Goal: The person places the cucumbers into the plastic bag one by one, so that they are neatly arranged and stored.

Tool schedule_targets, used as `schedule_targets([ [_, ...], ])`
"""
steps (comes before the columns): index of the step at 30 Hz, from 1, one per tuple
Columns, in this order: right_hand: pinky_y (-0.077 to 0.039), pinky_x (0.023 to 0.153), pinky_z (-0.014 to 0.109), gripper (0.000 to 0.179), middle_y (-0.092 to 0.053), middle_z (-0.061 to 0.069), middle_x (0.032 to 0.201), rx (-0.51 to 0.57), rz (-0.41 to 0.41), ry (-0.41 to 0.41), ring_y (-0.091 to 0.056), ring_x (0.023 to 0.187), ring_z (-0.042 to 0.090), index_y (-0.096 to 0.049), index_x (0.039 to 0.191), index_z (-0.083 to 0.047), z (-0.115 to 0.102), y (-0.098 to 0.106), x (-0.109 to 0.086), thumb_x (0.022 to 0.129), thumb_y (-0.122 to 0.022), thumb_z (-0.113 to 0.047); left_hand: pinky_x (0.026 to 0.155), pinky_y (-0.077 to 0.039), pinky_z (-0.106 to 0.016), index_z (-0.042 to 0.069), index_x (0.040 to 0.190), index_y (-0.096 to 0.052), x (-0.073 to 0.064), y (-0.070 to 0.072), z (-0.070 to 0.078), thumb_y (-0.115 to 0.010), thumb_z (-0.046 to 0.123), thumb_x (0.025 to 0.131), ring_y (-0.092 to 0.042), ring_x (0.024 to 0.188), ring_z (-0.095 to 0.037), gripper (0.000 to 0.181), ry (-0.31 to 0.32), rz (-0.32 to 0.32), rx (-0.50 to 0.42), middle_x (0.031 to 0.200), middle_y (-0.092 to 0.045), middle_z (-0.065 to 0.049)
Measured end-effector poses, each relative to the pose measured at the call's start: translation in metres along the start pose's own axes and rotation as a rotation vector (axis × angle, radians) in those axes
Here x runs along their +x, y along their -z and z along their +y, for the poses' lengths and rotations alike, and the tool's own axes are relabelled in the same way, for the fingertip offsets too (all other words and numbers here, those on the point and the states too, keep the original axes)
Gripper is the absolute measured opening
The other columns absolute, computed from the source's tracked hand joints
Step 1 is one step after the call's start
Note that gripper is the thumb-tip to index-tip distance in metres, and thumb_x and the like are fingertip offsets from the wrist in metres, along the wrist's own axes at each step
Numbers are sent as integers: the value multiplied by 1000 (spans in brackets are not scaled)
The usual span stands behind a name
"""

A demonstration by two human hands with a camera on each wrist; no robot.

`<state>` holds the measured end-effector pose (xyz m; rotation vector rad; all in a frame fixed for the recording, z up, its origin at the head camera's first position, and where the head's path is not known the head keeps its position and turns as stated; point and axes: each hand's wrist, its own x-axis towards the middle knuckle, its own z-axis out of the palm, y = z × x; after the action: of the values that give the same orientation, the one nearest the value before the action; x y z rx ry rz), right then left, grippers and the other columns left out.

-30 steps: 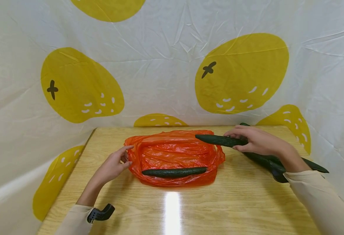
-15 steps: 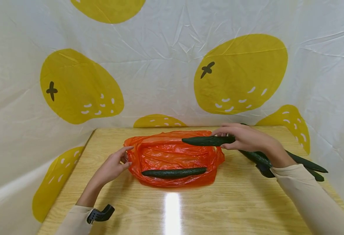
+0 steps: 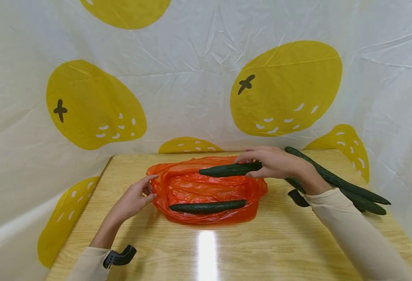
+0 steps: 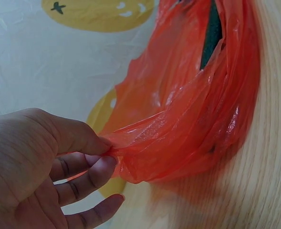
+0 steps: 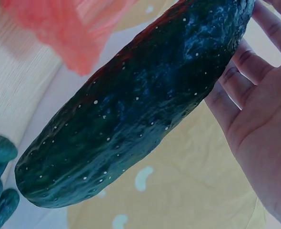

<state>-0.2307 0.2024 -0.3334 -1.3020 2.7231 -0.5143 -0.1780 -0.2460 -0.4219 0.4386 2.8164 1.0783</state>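
Bagging step, looks like: R grip (image 3: 274, 162) closed round held cuke (image 3: 228, 170), above bag (image 3: 206, 187); L grip (image 3: 133, 200) pinches bag's L edge. 2nd cuke (image 3: 207, 207) in bag, other cukes (image 3: 332, 177) R of bag on tabletop (image 3: 156, 249). Next prob. needs lowering in, then release.

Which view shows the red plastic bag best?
The head view: it shows the red plastic bag nearly whole, with its opening and the cucumber inside. The left wrist view shows one end close up, pinched by the left hand; the right wrist view, just a blurred part.
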Motion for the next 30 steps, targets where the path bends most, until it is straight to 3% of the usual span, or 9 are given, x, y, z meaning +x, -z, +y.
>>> schedule_targets([
  [8, -51, 90, 44, 45, -59, -3, 133, 27, -38, 61, -60, 110, 17, -61, 138, -31, -15, -4, 20, 95, -72, -27, 68, -54, -28, 2, 151, -44, 1, 0, 2, -69, -3, 91, -60, 85, -20, 64, -12, -3, -4, 91, -60, -4],
  [15, -51, 87, 37, 43, -58, -11, 117, 44, -58, 110, -58, 106, 12, -62, 137, -31, -23, -10, 35, 95, -72, -30, 68, -54, -28, 2, 151, -44, 2, -1, 3, -68, -2, 92, -60, 86, -19, 64, -10, -7, -2, 91, -59, -4],
  [30, -50, 88, 36, 45, -60, -11, 122, 48, -30, 166, -58, 105, 10, -60, 139, -29, -41, -21, 56, 95, -72, -30, 66, -53, -28, 1, 150, -43, 2, -1, 1, -67, -4, 91, -59, 85, -20, 64, -25, -10, -15, 91, -58, -4],
])
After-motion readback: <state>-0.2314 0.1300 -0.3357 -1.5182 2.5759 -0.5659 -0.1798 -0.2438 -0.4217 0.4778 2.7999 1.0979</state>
